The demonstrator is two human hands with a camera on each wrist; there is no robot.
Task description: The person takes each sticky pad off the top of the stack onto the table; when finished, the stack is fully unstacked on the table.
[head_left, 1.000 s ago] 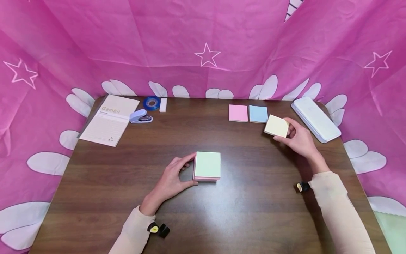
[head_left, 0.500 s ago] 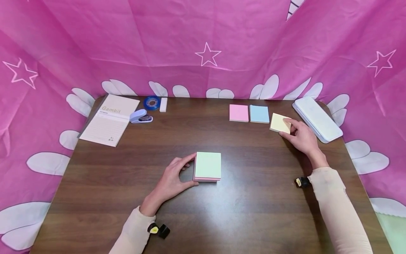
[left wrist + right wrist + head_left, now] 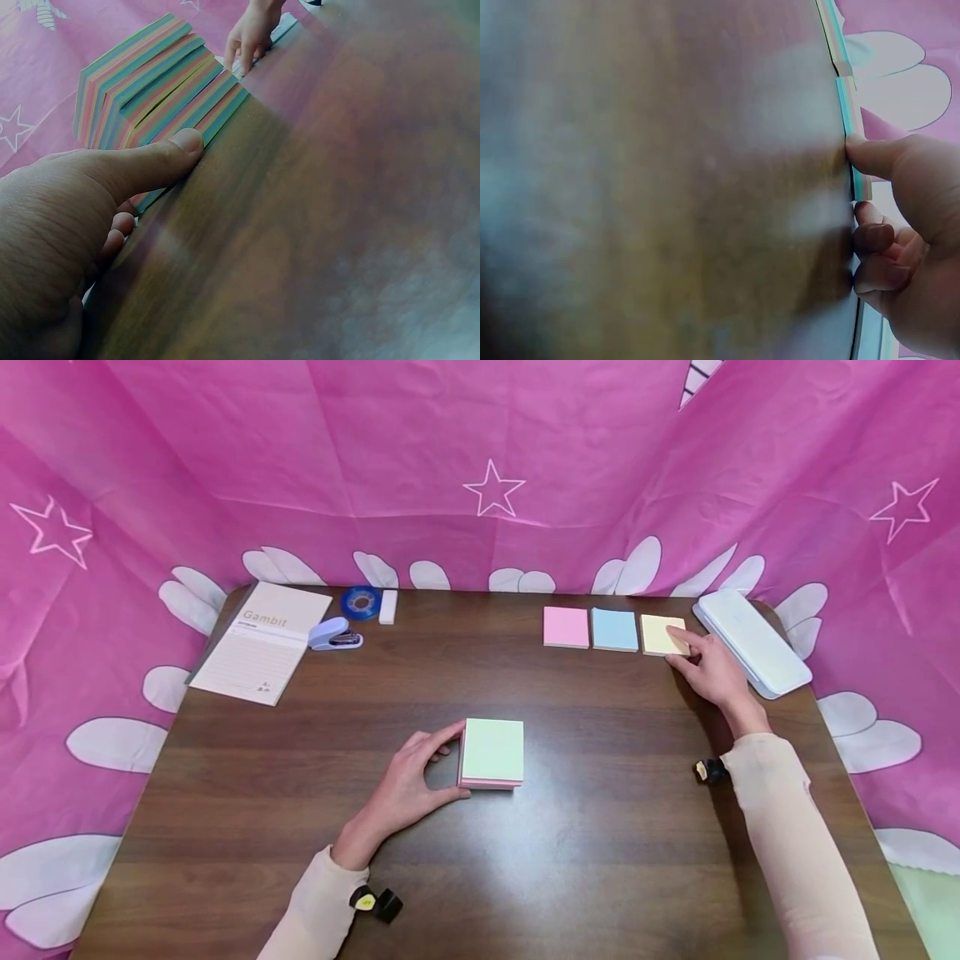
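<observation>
A tall stack of sticky note pads (image 3: 492, 750), pale green on top, stands mid-table. My left hand (image 3: 408, 777) holds its left side, thumb at the near corner and index finger at the far one. Striped layers of the stack (image 3: 161, 82) show in the left wrist view, with the thumb against them. At the back right, my right hand (image 3: 708, 667) holds a yellow sticky note pad (image 3: 660, 636), index finger on top and thumb at the near edge. This pad lies right of a blue pad (image 3: 615, 629) and a pink pad (image 3: 566, 627), in a row.
A white case (image 3: 756, 643) lies right of my right hand. At the back left are a notebook (image 3: 262, 643), a lilac stapler (image 3: 333, 635), a roll of blue tape (image 3: 361, 602) and a white eraser (image 3: 387, 607). A pink curtain (image 3: 375, 468) encloses the brown table (image 3: 585, 868).
My right hand has carried the yellow pad right, then back, setting it down beside the blue pad and straightening it with the row. My left hand has stayed at the stack.
</observation>
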